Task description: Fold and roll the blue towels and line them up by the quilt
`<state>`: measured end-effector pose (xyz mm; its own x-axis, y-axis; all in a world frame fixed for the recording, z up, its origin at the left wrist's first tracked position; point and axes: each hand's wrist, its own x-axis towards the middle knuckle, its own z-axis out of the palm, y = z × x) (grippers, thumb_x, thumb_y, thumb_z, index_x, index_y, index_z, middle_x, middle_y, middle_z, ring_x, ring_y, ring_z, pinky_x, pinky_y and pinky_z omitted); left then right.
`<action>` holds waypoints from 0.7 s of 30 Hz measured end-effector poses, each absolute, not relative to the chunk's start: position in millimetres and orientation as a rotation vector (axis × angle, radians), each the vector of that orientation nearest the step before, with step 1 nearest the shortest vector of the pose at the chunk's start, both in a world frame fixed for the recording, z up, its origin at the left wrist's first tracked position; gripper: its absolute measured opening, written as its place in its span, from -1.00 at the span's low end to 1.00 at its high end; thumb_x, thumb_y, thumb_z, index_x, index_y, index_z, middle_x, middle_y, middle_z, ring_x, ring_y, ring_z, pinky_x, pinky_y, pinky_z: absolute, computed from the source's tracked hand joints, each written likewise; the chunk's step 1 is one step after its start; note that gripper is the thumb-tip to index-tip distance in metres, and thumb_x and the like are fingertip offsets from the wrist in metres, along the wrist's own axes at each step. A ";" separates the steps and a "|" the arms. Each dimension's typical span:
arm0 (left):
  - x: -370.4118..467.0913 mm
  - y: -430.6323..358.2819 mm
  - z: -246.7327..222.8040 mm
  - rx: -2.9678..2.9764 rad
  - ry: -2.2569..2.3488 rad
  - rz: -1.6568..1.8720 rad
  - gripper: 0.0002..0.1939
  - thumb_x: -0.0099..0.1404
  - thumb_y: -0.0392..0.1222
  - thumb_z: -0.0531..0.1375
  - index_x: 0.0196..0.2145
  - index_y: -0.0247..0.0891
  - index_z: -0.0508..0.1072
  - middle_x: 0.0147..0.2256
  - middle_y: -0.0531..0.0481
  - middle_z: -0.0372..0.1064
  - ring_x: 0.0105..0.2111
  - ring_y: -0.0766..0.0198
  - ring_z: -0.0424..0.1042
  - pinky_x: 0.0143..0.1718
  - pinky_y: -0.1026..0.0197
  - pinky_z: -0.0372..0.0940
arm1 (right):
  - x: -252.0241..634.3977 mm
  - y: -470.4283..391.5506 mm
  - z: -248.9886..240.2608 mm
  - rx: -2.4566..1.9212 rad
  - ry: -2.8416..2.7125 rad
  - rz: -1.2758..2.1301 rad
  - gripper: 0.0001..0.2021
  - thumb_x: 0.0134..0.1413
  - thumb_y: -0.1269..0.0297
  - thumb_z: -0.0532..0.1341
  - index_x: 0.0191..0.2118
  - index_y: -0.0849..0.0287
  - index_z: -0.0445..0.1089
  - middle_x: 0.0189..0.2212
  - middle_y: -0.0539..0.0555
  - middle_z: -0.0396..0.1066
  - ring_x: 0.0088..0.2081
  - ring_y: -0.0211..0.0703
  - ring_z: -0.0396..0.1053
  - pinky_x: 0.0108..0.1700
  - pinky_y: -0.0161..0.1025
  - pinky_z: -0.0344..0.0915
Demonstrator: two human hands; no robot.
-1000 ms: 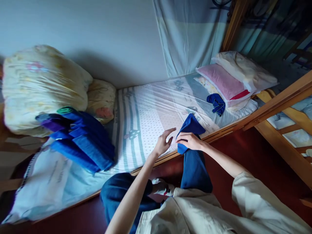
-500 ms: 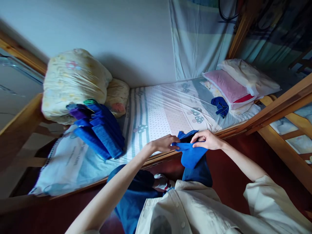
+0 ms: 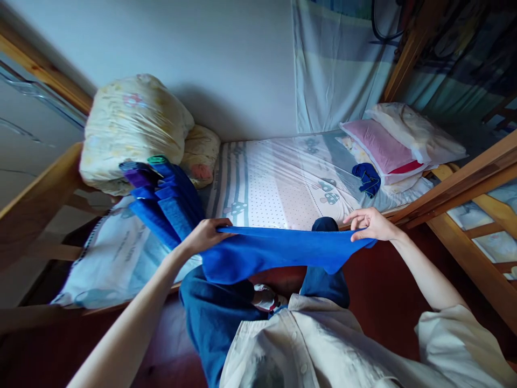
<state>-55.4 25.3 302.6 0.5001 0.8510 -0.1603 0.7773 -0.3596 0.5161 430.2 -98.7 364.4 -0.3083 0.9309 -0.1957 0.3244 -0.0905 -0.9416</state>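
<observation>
Near the pale striped mattress [image 3: 264, 199], the left hand [image 3: 208, 235] and right hand [image 3: 371, 223] clamp fingers on a long blue cloth [image 3: 274, 248], best kept taut.

I see a patterned mattress [image 3: 269, 186], yellow bundle [image 3: 135, 132] at its left end, pink pillow [image 3: 379, 143] at its right, curtain [image 3: 333, 75] behind it

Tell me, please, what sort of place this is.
Probably a bedroom: there is a sheet-covered bed, with pillows piled toward the picture's right side and a curtain hanging behind it.
</observation>
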 end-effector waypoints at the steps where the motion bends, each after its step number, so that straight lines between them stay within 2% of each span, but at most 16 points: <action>1: -61.4 22.7 313.8 2.192 1.390 0.205 -0.52 0.18 0.23 0.15 -0.34 -0.30 0.49 -0.43 0.01 0.49 -0.40 0.22 0.41 -0.31 0.31 0.25 | 432.0 -99.5 363.5 -1.409 -1.666 1.449 -0.33 -0.39 -0.03 0.62 -0.12 0.26 0.56 -0.46 -0.02 0.48 -0.51 -0.30 0.40 -0.44 -0.35 0.34; 4: -72.4 14.1 341.8 2.151 1.494 0.198 -0.49 0.13 0.28 0.14 -0.37 -0.28 0.46 -0.43 0.00 0.48 -0.39 0.22 0.39 -0.33 0.33 0.25 | 434.9 -101.3 359.5 -1.534 -1.817 1.542 -0.37 -0.41 -0.02 0.60 -0.17 0.24 0.57 -0.44 -0.02 0.48 -0.47 -0.27 0.40 -0.43 -0.34 0.29; 7: -81.8 8.8 359.0 2.131 1.542 0.171 -0.46 0.10 0.32 0.13 -0.33 -0.25 0.48 -0.40 0.02 0.51 -0.38 0.23 0.41 -0.33 0.35 0.27 | 439.6 -99.7 353.6 -1.641 -2.041 1.544 -0.55 -0.26 -0.04 0.53 -0.38 0.24 0.53 -0.50 -0.02 0.44 -0.48 -0.26 0.34 -0.45 -0.34 0.18; 9: -90.9 8.1 365.7 2.125 1.587 0.187 -0.43 0.08 0.37 0.13 -0.31 -0.21 0.49 -0.38 0.04 0.54 -0.37 0.22 0.44 -0.30 0.34 0.30 | 446.4 -96.4 349.9 -1.691 -2.148 1.474 -0.59 -0.17 -0.05 0.46 -0.46 0.23 0.48 -0.53 -0.02 0.40 -0.48 -0.25 0.29 -0.44 -0.33 0.12; 13: -112.4 9.2 374.4 2.177 1.665 0.318 -0.41 0.05 0.45 0.10 -0.36 -0.14 0.51 -0.33 0.02 0.59 -0.29 0.16 0.51 -0.16 0.29 0.38 | 465.5 -88.3 346.6 -1.778 -2.159 1.330 -0.54 -0.15 -0.15 0.41 -0.44 0.22 0.46 -0.53 -0.01 0.37 -0.46 -0.22 0.26 -0.39 -0.30 0.10; 16: -126.6 7.9 377.6 2.255 1.666 0.466 -0.50 0.05 0.38 0.10 -0.43 -0.09 0.52 -0.32 0.02 0.59 -0.25 0.16 0.51 -0.08 0.24 0.40 | 477.4 -84.5 347.4 -1.802 -2.147 1.227 -0.48 -0.19 -0.24 0.40 -0.49 0.18 0.36 -0.57 -0.06 0.27 -0.47 -0.25 0.17 -0.38 -0.29 0.08; 21: -143.3 1.5 376.4 2.218 1.773 0.643 -0.60 0.08 0.25 0.12 -0.42 -0.06 0.56 -0.32 0.08 0.56 -0.31 0.23 0.48 -0.16 0.26 0.43 | 487.8 -79.2 349.9 -1.877 -2.152 1.038 -0.37 -0.23 -0.36 0.39 -0.55 0.13 0.19 -0.60 -0.11 0.14 -0.49 -0.30 0.06 -0.39 -0.29 0.02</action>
